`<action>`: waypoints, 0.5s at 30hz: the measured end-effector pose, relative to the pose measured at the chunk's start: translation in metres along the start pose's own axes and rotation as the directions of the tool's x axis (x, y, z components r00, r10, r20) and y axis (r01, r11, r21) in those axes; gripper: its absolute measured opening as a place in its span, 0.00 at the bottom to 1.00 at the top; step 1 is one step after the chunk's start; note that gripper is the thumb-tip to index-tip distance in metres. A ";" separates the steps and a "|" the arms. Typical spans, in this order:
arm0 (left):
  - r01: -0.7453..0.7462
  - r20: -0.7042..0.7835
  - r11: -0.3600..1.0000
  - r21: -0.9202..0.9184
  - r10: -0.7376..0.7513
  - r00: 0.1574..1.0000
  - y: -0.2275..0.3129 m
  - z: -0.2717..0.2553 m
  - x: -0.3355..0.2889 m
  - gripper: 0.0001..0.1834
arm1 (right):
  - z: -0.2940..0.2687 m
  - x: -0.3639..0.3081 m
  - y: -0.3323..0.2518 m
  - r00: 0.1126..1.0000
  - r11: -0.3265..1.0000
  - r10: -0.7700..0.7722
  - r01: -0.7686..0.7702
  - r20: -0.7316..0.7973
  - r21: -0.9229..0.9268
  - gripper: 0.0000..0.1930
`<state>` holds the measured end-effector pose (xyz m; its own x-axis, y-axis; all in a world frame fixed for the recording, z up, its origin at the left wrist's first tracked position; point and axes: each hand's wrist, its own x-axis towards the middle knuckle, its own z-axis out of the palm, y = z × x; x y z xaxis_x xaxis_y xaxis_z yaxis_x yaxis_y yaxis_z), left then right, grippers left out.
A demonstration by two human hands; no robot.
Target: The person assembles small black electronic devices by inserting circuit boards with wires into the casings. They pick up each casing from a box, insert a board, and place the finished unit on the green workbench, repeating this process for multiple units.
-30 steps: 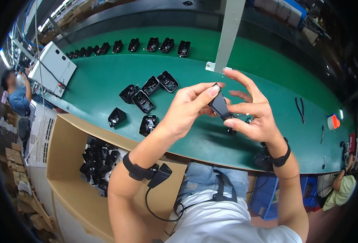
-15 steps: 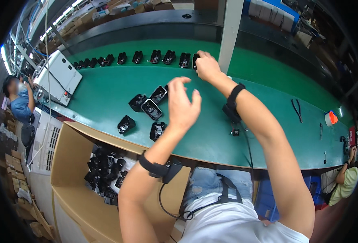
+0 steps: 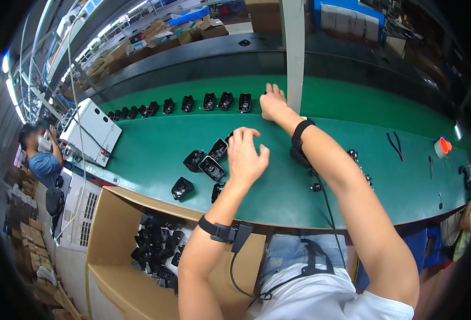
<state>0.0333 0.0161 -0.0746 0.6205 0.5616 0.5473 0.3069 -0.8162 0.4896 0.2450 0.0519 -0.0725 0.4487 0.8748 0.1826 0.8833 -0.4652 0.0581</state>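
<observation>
My right hand reaches to the far side of the green bench, at the right end of a row of black plastic housings. Its fingers are closed around a black housing that they almost wholly cover; only a dark edge shows. Over the middle of the bench hovers my left hand, open, with bent fingers apart and nothing in them. Just left of it lie several loose housings, among them an upturned one with metal parts inside and one nearer the front edge. Another housing is partly hidden by my left forearm.
An open cardboard box full of black parts stands below the bench front. A white machine occupies the left end. Pliers, an orange-and-white cup and small metal parts lie rightward. A white post rises beside my right hand.
The view has shifted, so the bench appears lower and further right. My right hand stays at the row's end, covering its housing more. Small parts beside my right forearm have come into sight.
</observation>
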 end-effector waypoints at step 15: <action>0.096 0.377 0.740 0.666 -0.445 0.812 -0.021 -0.010 0.006 0.36 | -0.052 -0.214 0.119 0.928 0.751 -0.366 0.246 0.076 0.613 0.16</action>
<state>0.0232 0.0378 -0.0750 0.6396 0.7681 -0.0292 0.7672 -0.6403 -0.0371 0.2472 -0.1984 -0.0536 0.1031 0.9919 0.0739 0.8570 -0.0509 -0.5129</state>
